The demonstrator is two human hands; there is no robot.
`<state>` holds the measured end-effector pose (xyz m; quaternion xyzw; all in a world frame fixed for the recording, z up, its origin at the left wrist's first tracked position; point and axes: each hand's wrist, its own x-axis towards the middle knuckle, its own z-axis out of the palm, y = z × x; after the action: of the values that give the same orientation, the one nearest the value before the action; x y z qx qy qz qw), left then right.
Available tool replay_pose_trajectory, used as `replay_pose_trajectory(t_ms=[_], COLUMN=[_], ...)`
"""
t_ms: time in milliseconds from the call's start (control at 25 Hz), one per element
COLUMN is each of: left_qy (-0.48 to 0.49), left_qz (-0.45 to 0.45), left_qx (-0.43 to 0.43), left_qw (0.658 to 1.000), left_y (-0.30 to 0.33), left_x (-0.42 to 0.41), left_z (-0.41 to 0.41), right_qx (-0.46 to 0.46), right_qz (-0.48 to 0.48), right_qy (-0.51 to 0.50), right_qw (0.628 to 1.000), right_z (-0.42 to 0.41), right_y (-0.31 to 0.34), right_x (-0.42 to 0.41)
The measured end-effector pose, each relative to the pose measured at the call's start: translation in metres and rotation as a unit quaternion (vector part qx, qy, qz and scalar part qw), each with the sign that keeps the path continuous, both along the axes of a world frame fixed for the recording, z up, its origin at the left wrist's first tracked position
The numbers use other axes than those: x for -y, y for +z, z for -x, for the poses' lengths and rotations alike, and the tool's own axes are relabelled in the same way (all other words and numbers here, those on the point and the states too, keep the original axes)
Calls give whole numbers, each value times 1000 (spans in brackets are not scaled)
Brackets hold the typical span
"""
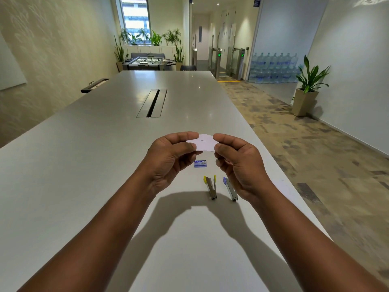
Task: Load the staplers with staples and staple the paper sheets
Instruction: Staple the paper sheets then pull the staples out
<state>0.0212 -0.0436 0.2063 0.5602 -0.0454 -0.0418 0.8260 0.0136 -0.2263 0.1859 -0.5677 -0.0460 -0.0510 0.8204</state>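
Note:
A small white paper sheet [205, 142] with two tiny staple marks hangs in the air over the table, pinched at both ends. My left hand [171, 159] pinches its left edge between thumb and forefinger. My right hand [239, 163] pinches its right edge the same way. Below the hands a small blue staple box [200, 163] lies on the white table [94, 165]. A yellow-tipped stapler [211, 186] lies open near it. A purple-tipped stapler [229, 188] lies to its right, partly hidden by my right hand.
A long cable slot [152, 103] runs down the table's middle. The table's right edge drops to a patterned carpet [305, 148]. A white sheet [283, 187] lies near that edge. Potted plant [308, 89], water bottles and a foosball table stand far off.

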Motion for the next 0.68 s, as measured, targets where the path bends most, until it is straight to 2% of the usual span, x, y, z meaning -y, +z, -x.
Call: replay_pose_trajectory(t_ms=[240, 680], left_qy=[-7, -29], left_qz=[45, 26], left_qx=[-53, -86], left_qw=[998, 996], left_y=[-2, -8], left_x=[-1, 2], left_z=[3, 7], right_qx=[-53, -29], right_qz=[-61, -26], right_qy=[21, 9], right_qw=[997, 999], right_z=[2, 2], right_y=[-4, -6], right_x=[-3, 0])
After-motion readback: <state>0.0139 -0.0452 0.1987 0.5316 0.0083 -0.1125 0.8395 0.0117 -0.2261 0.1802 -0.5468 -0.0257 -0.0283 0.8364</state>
